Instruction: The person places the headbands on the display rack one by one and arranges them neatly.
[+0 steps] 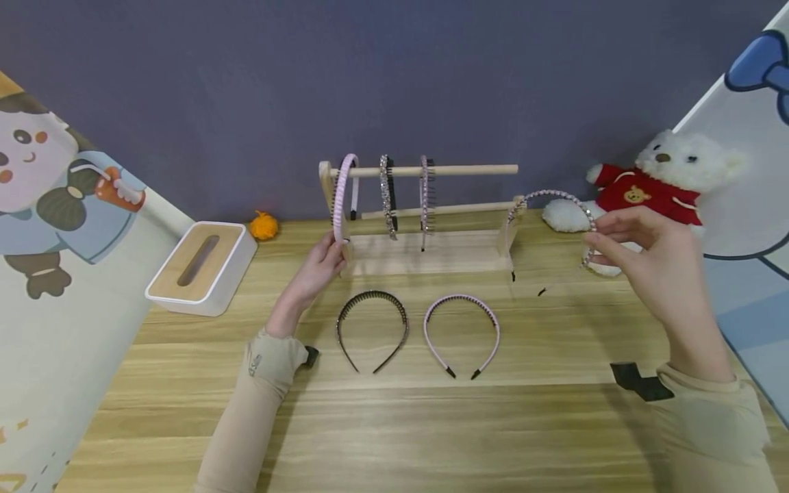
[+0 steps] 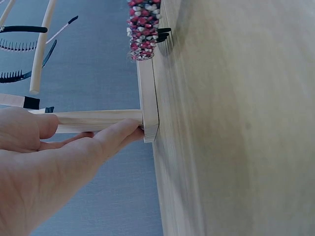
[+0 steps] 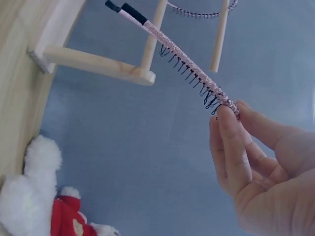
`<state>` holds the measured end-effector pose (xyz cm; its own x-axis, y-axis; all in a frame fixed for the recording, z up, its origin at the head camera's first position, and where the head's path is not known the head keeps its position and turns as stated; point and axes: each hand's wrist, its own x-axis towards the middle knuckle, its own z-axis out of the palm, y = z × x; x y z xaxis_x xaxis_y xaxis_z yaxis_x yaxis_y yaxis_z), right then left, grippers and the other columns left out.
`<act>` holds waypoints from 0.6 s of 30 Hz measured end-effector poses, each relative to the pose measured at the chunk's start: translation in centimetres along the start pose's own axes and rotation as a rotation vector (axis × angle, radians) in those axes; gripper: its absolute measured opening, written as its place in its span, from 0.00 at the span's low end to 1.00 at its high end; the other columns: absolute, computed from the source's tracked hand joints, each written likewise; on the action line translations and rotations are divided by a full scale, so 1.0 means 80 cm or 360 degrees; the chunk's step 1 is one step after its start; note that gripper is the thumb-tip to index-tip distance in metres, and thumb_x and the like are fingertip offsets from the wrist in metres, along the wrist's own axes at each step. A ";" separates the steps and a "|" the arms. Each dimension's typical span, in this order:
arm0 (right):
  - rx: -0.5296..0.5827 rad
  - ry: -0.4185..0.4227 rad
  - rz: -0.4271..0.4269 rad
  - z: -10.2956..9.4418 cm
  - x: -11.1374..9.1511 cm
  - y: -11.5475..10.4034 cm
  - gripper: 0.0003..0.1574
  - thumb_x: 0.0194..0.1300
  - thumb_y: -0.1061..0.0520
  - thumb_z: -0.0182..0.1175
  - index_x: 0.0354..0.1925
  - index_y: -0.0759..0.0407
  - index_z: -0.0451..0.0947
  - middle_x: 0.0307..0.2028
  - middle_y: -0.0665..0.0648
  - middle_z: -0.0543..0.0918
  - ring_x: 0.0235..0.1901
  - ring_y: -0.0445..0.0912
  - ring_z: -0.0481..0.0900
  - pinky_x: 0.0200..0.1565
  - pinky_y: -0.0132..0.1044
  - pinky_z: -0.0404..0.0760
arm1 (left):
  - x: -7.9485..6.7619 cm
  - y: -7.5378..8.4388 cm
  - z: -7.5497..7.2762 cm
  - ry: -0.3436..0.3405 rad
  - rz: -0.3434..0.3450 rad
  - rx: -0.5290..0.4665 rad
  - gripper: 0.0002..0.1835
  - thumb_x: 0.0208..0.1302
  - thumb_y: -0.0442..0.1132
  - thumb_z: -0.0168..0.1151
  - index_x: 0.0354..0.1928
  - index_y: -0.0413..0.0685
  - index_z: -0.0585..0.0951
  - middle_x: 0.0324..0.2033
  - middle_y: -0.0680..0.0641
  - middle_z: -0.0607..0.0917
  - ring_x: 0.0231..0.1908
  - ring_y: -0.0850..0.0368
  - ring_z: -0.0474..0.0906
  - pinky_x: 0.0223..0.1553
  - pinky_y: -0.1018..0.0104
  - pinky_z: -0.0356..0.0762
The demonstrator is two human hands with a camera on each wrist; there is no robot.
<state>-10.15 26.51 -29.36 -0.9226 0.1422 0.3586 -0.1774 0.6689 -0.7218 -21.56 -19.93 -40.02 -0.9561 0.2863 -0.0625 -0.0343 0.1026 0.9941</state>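
Note:
My right hand [image 1: 653, 257] pinches a pink headband [image 3: 184, 61] set with stones and small dark comb teeth, holding it in the air beside the right end of a wooden rack [image 1: 425, 252]. Its far end overlaps the right upright in the head view. My left hand [image 1: 317, 267] grips the rack's left upright [image 2: 98, 118], with the fingers partly hidden behind the wood. Three headbands hang on the upper bar: a pink one [image 1: 344, 198] at the left end, a glittery dark one [image 1: 386, 195] and a pale sparkly one [image 1: 424, 198].
On the table [image 1: 431, 431] before the rack lie a dark toothed headband [image 1: 372, 294] and a pink headband [image 1: 461, 297]. A tissue box [image 1: 209, 267] and a small orange object [image 1: 264, 225] are at left. A white teddy bear [image 1: 647, 192] sits at right; a tiny dark piece [image 1: 542, 292] lies nearby.

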 end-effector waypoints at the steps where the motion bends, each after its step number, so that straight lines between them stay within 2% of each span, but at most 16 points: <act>1: 0.0018 0.0001 -0.0002 0.001 0.001 -0.003 0.18 0.69 0.64 0.74 0.54 0.66 0.83 0.36 0.28 0.82 0.34 0.24 0.81 0.35 0.18 0.79 | 0.000 0.000 0.000 -0.0002 0.0001 0.0004 0.25 0.90 0.36 0.35 0.79 0.28 0.55 0.43 0.40 0.67 0.39 0.54 0.63 0.44 0.64 0.70; 8: 0.0110 0.0037 -0.0045 0.006 0.009 -0.018 0.17 0.68 0.67 0.74 0.52 0.67 0.83 0.38 0.34 0.84 0.37 0.28 0.83 0.36 0.19 0.80 | -0.001 0.002 0.000 0.0001 -0.0004 -0.0002 0.26 0.90 0.36 0.35 0.80 0.29 0.55 0.44 0.39 0.67 0.40 0.53 0.64 0.45 0.64 0.72; 12: 0.0118 0.0071 -0.0087 0.009 0.014 -0.024 0.16 0.66 0.67 0.75 0.50 0.67 0.82 0.37 0.35 0.84 0.34 0.28 0.84 0.36 0.18 0.80 | -0.001 0.001 0.000 -0.0001 0.0000 0.0007 0.26 0.90 0.36 0.35 0.81 0.29 0.54 0.44 0.39 0.68 0.40 0.53 0.64 0.44 0.65 0.72; 18: 0.0156 0.0094 -0.0074 0.013 0.023 -0.034 0.15 0.67 0.65 0.76 0.49 0.64 0.83 0.37 0.38 0.85 0.31 0.30 0.85 0.37 0.19 0.81 | -0.001 0.001 0.001 -0.0006 -0.0010 -0.0005 0.27 0.90 0.36 0.35 0.81 0.30 0.53 0.46 0.38 0.68 0.45 0.51 0.67 0.51 0.62 0.73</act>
<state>-11.70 24.19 -27.32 -0.8912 0.1574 0.4253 -0.2551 0.6014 -0.7571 -21.47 -19.90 -39.93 -0.9547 0.2893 -0.0692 -0.0413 0.1014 0.9940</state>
